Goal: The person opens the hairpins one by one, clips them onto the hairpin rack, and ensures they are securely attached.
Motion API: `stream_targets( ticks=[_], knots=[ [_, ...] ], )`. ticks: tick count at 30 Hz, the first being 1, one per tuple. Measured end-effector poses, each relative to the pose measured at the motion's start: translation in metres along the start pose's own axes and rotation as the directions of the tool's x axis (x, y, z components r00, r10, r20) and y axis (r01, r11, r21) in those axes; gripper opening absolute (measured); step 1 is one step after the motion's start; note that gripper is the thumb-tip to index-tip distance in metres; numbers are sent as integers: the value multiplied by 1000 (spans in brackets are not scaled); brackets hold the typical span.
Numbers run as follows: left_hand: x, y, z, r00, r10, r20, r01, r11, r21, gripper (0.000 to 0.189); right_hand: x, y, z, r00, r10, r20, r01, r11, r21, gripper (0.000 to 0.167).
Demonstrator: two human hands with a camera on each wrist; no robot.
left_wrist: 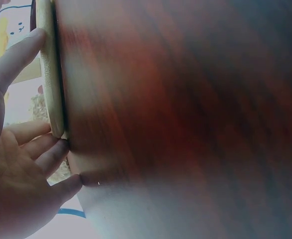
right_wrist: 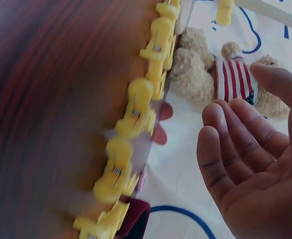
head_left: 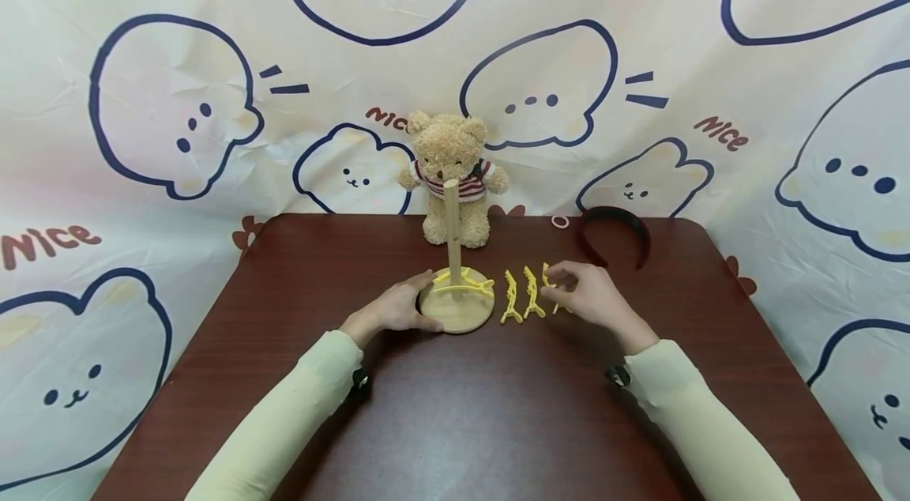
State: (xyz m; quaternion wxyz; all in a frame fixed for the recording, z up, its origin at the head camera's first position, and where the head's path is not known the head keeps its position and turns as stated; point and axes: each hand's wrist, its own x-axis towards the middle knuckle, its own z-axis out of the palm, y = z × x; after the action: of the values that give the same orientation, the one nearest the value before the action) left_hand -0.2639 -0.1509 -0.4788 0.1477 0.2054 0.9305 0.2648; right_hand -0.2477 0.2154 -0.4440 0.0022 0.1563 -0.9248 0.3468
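My left hand (head_left: 394, 307) grips the edge of a round wooden base (head_left: 458, 321), thumb on the near rim and fingers at the far left side. From the base rises a wooden post (head_left: 453, 232). Yellow hair clips (head_left: 465, 288) show against the lower post, above the base. To the right, several more yellow hair clips (head_left: 532, 294) lie in a row on the table. Over the rightmost ones hovers my right hand (head_left: 586, 295), its fingers loosely bent. The right wrist view shows nothing in that palm; the clips (right_wrist: 136, 112) are a short way off from its fingertips.
A teddy bear (head_left: 449, 149) in a striped top sits behind the post at the table's back edge. A dark red headband (head_left: 614, 212) and a small pink ring (head_left: 560, 222) lie at the back right of the brown table (head_left: 455, 430). Behind hangs a printed cloth (head_left: 370, 82).
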Motion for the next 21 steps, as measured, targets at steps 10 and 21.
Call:
stream_targets(
  ticks=[10, 21],
  knots=[
    [0, 0, 1, 1000, 14, -14, -15, 1000, -7, 104, -16, 23, -17, 998, 61, -30, -63, 997, -45, 32],
    [0, 0, 1, 1000, 25, -17, -25, 1000, 7, 103, -32, 45, -34, 988, 134, -81, -141, 986, -91, 38]
  ],
)
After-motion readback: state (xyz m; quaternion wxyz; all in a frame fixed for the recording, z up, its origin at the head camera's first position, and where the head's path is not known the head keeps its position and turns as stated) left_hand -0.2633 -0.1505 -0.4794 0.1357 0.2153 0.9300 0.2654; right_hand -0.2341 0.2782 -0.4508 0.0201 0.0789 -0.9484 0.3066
